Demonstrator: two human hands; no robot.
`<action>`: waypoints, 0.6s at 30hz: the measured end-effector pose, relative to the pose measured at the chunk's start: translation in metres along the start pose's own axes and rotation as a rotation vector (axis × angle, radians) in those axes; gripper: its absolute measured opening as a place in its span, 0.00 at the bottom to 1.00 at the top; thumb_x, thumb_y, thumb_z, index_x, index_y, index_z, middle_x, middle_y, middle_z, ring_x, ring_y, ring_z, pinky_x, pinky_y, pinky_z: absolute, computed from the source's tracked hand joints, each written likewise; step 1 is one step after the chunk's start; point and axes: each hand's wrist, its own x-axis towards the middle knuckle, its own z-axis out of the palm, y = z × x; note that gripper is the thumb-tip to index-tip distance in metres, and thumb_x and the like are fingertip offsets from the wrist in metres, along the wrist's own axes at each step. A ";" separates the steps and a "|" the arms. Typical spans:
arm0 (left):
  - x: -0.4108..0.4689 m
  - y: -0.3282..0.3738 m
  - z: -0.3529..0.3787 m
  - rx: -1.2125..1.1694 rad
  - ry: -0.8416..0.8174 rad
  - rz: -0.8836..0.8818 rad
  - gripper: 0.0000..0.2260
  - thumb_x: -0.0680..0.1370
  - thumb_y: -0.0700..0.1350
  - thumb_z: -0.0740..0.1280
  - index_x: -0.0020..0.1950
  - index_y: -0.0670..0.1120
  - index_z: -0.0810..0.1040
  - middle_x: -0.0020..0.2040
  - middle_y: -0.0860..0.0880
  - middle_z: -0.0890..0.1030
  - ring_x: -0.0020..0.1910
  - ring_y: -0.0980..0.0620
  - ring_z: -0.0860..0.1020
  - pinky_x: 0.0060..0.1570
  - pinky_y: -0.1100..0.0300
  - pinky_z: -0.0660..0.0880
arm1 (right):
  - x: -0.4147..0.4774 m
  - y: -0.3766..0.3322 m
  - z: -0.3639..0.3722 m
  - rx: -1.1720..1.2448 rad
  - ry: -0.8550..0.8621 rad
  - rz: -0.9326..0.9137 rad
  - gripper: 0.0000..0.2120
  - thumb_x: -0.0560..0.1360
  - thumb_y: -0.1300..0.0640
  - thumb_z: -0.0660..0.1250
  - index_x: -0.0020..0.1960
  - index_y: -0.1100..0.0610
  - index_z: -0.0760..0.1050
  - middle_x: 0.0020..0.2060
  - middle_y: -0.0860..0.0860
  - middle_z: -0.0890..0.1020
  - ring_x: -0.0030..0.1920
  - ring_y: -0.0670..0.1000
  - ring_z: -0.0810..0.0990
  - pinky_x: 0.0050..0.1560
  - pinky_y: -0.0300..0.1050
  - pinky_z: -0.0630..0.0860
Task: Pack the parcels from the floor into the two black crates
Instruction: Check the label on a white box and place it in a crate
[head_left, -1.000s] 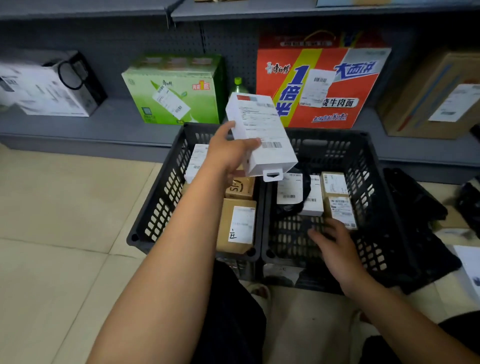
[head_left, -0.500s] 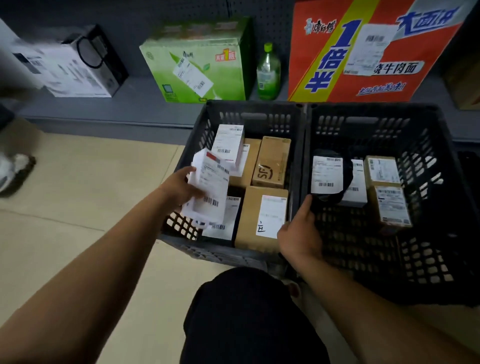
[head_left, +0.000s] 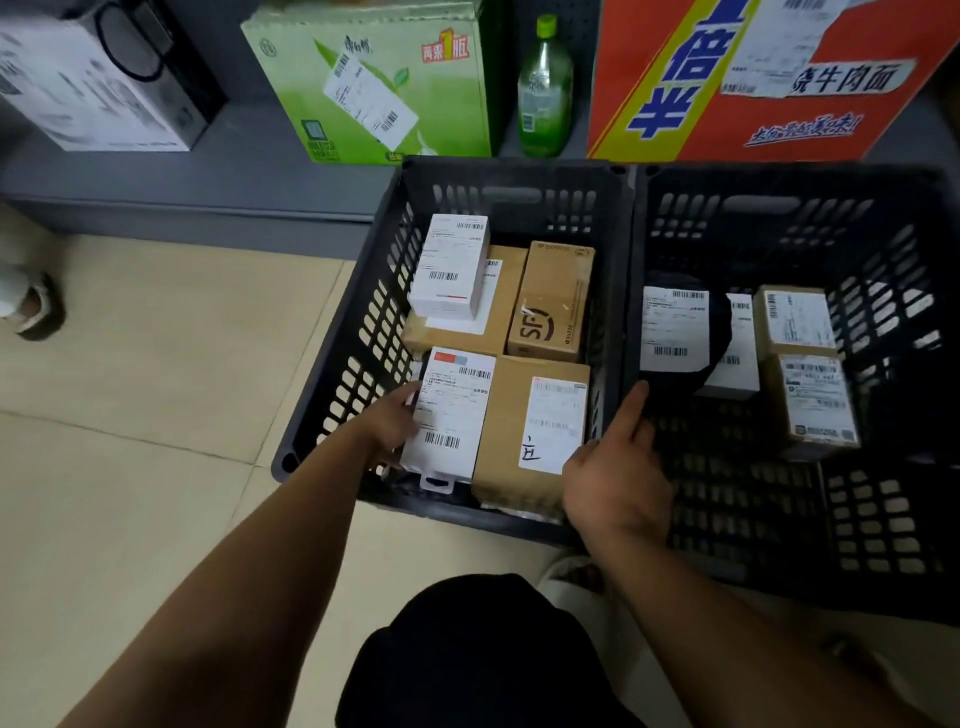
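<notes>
Parcels (head_left: 550, 301) fill the left crate (head_left: 509, 174), while the right crate (head_left: 779, 179) has its near half bare

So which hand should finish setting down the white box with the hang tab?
Left. The left hand holds the white box in the left crate; the right hand sits at the wall between crates.

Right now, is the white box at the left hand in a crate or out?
In: the white box, gripped by the left hand, lies label-up inside the left crate.
</notes>
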 end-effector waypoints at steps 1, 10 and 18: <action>0.002 0.001 0.002 0.008 0.004 -0.001 0.33 0.78 0.26 0.53 0.77 0.54 0.63 0.64 0.45 0.75 0.58 0.40 0.76 0.47 0.38 0.80 | 0.000 0.000 0.000 -0.007 0.000 -0.004 0.41 0.77 0.52 0.61 0.80 0.53 0.36 0.69 0.57 0.69 0.51 0.60 0.79 0.36 0.44 0.64; -0.004 0.020 0.020 -0.005 0.139 0.155 0.31 0.78 0.26 0.53 0.78 0.49 0.61 0.60 0.43 0.79 0.52 0.45 0.79 0.43 0.58 0.78 | 0.003 -0.001 -0.003 -0.003 -0.027 -0.003 0.42 0.78 0.52 0.60 0.79 0.53 0.34 0.71 0.58 0.66 0.55 0.59 0.78 0.40 0.46 0.68; -0.075 0.095 0.042 -0.131 0.084 0.385 0.24 0.78 0.31 0.58 0.71 0.49 0.71 0.61 0.44 0.77 0.48 0.49 0.78 0.44 0.55 0.76 | 0.004 0.010 -0.032 0.433 -0.355 -0.022 0.45 0.80 0.55 0.65 0.79 0.46 0.33 0.78 0.55 0.58 0.70 0.59 0.69 0.61 0.51 0.72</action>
